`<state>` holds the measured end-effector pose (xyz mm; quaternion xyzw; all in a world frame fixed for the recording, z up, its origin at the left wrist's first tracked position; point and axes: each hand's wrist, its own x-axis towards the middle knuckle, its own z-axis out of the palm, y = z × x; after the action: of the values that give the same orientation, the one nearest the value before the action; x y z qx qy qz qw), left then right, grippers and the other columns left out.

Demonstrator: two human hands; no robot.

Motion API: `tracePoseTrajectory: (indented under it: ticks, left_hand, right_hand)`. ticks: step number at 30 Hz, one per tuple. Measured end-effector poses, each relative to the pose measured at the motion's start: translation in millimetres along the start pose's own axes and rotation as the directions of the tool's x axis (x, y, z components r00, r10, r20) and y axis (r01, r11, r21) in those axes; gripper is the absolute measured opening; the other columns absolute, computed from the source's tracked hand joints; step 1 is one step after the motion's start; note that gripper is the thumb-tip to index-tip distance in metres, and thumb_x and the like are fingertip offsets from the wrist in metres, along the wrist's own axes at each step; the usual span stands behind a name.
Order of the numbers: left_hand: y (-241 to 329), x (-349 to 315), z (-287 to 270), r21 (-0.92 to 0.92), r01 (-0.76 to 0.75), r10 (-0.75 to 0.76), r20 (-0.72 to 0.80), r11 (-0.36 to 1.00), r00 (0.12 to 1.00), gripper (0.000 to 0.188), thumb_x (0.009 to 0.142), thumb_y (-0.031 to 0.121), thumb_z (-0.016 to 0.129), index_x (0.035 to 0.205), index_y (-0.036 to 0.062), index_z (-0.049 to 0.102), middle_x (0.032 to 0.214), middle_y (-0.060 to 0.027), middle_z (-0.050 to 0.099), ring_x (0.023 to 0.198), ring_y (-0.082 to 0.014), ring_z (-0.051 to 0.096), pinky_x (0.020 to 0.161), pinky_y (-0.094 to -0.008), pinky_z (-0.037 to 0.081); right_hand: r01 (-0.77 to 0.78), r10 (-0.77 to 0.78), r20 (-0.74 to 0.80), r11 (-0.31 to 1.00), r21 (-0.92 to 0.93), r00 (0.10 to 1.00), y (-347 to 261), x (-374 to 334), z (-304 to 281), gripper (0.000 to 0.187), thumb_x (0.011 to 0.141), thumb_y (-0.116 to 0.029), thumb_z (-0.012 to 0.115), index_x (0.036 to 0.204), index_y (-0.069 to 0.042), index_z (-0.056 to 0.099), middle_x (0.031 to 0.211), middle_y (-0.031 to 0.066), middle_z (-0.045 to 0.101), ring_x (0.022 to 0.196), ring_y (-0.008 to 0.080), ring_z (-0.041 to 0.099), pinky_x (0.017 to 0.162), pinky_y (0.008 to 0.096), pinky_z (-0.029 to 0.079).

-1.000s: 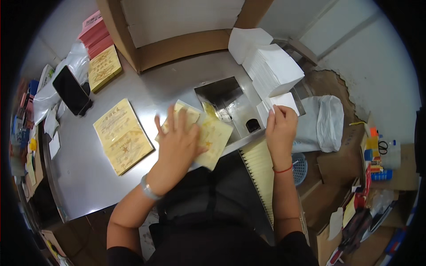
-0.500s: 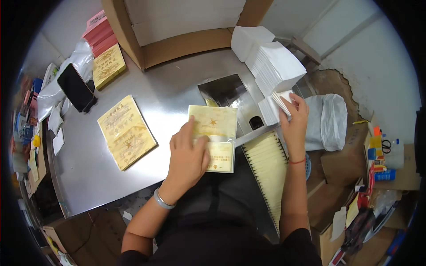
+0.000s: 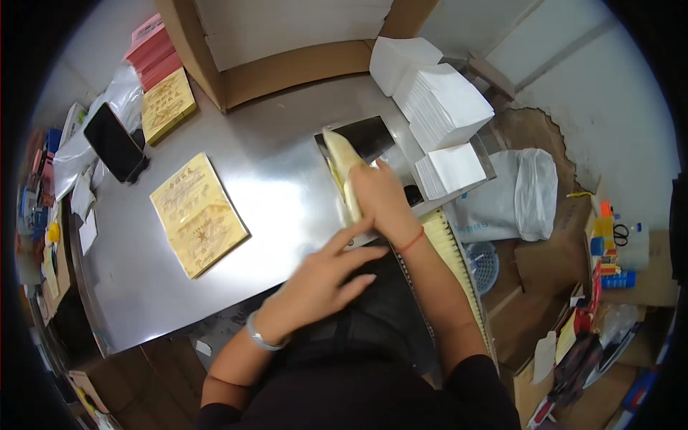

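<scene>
My right hand has its fingers closed round a pale yellow packet, which stands tilted on its edge and is smeared by motion. Most of that packet's face is hidden by the hand. Just below and to the left, my left hand is open with fingers spread, its fingertips close to the packet's lower end. Right of my right hand, folded white paper squares sit in a metal tray. Taller stacks of white paper squares rise behind them. A yellow printed packet lies flat on the metal table, left of my hands.
At the back left are another yellow packet stack, pink packets and a phone on a stand. A cardboard box stands at the back. Right of the table lies a white plastic bag. Yellow packets in a row fill a long box under my right forearm.
My right hand has left the white paper squares and moved left to grip the yellow packet, which has tipped up from lying flat. My left hand has come off it, moving nearer me.
</scene>
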<state>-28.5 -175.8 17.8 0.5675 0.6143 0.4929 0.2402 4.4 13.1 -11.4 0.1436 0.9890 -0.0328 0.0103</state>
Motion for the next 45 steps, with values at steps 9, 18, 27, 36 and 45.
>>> tracePoseTrajectory:
  ticks: [9, 18, 27, 36, 45]
  left_hand:
    - [-45, -69, -91, 0.749, 0.512, -0.324, -0.403, 0.421, 0.856, 0.073, 0.087, 0.039, 0.065, 0.146, 0.0067, 0.036, 0.153, -0.0231, 0.028, 0.140, -0.0435, 0.026, 0.113, -0.0572, 0.015]
    - [-61, -65, -110, 0.666, 0.656, -0.176, -0.641, 0.357, 0.747, 0.020, 0.088, 0.017, 0.066, 0.097, 0.0039, 0.054, 0.114, -0.0202, 0.051, 0.108, -0.0373, 0.049, 0.094, -0.0474, 0.038]
    - [-54, -20, -6, 0.560, 0.145, -0.063, -0.162, 0.816, 0.985, 0.037, 0.080, 0.013, 0.070, 0.115, 0.0037, 0.059, 0.150, -0.0229, 0.033, 0.139, -0.0461, 0.029, 0.110, -0.0590, 0.028]
    - [-35, -18, -10, 0.662, 0.190, -0.017, -0.259, 0.725, 0.966, 0.034, 0.072, 0.011, 0.074, 0.102, 0.0084, 0.057, 0.135, -0.0181, 0.045, 0.129, -0.0395, 0.040, 0.102, -0.0536, 0.031]
    - [-37, -14, -22, 0.676, 0.239, -0.245, -0.088, 0.697, 0.965, 0.047, 0.071, 0.022, 0.080, 0.114, 0.0165, 0.062, 0.131, -0.0191, 0.043, 0.128, -0.0433, 0.036, 0.099, -0.0609, 0.030]
  right_hand:
    - [-0.293, 0.334, -0.770, 0.935, 0.199, 0.544, 47, -78, -31, 0.015, 0.086, -0.012, 0.065, 0.095, -0.002, 0.071, 0.090, 0.0096, 0.063, 0.085, 0.0302, 0.059, 0.091, 0.0475, 0.047]
    - [-0.224, 0.454, -0.541, 0.871, 0.437, 0.708, 74, -81, -24, 0.022, 0.082, -0.006, 0.065, 0.103, 0.001, 0.069, 0.097, 0.0118, 0.056, 0.092, 0.0289, 0.054, 0.087, 0.0385, 0.044]
    - [-0.080, 0.357, -0.707, 0.916, 0.393, 0.611, 40, -87, -5, 0.042, 0.071, 0.000, 0.063, 0.112, -0.009, 0.069, 0.112, 0.0171, 0.056, 0.104, 0.0361, 0.052, 0.096, 0.0445, 0.041]
    - [0.294, -0.184, -0.452, 0.938, 0.184, 0.873, -47, -46, 15, 0.027, 0.081, -0.011, 0.057, 0.107, -0.006, 0.065, 0.103, 0.0113, 0.058, 0.107, 0.0294, 0.055, 0.109, 0.0621, 0.025]
    - [-0.242, 0.328, -0.692, 0.944, 0.223, 0.643, 55, -71, -11, 0.020, 0.083, -0.003, 0.059, 0.100, 0.003, 0.068, 0.101, 0.0124, 0.061, 0.093, 0.0309, 0.055, 0.083, 0.0418, 0.046]
